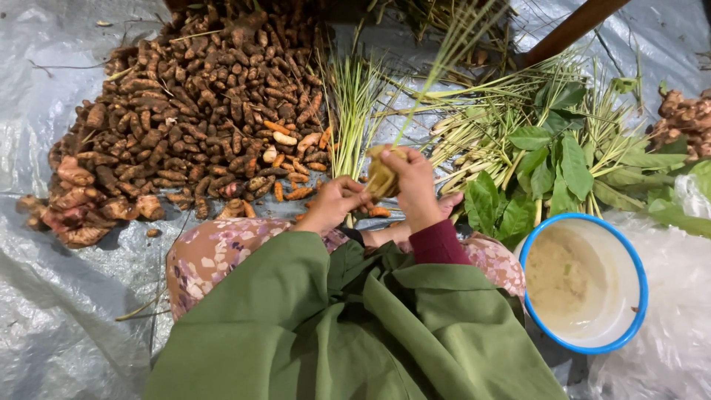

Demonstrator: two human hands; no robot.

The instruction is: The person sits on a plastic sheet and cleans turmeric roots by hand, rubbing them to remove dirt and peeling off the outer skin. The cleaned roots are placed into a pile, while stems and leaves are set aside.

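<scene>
We clasp a lemongrass bundle [383, 174] in our right hand [415, 185], our left hand [332, 204] pinching its base; turmeric roots [192, 111] lie beyond-left, a white bowl [635, 274] right.

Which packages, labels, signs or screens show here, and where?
No labels, signs or screens in view.
Clear plastic bags: lower right, beside the bowl, crumpled, transparent whitish; contents cannot be told.
Bowl: lower right, round, white with blue rim, pale residue inside.
</scene>
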